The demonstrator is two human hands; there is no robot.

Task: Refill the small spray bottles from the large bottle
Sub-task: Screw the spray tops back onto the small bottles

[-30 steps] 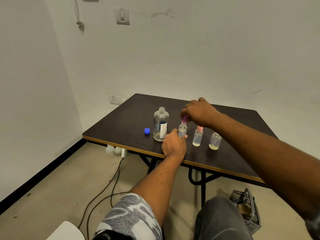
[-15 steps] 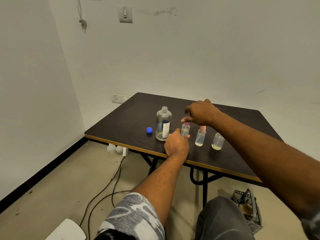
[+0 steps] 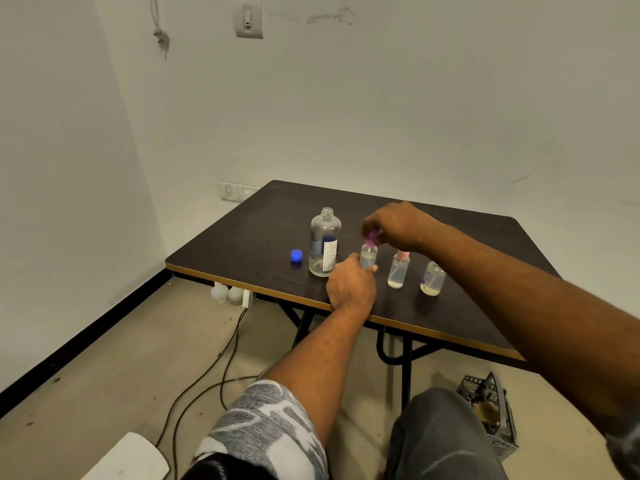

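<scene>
A large clear bottle (image 3: 324, 242) with a white label stands uncapped on the dark table (image 3: 460, 233), nearly empty. Its blue cap (image 3: 296, 255) lies to its left. To its right stand three small bottles in a row. My left hand (image 3: 350, 285) grips the base of the nearest small bottle (image 3: 368, 253). My right hand (image 3: 398, 225) pinches that bottle's purple spray top (image 3: 372, 240) from above. The middle small bottle (image 3: 398, 269) has a pink top. The right small bottle (image 3: 432, 278) stands partly behind my right forearm, its top hidden.
The table's front edge has a tan trim (image 3: 433, 332). Cables (image 3: 207, 372) trail over the floor under the table. Two white jugs (image 3: 227, 294) sit by the wall. A black crate (image 3: 491, 407) stands on the floor at the right, near my knee (image 3: 440, 434).
My right hand had lifted off the purple top half a second ago; now it pinches it again. My left hand stays on the bottle. The camera shifted slightly.
</scene>
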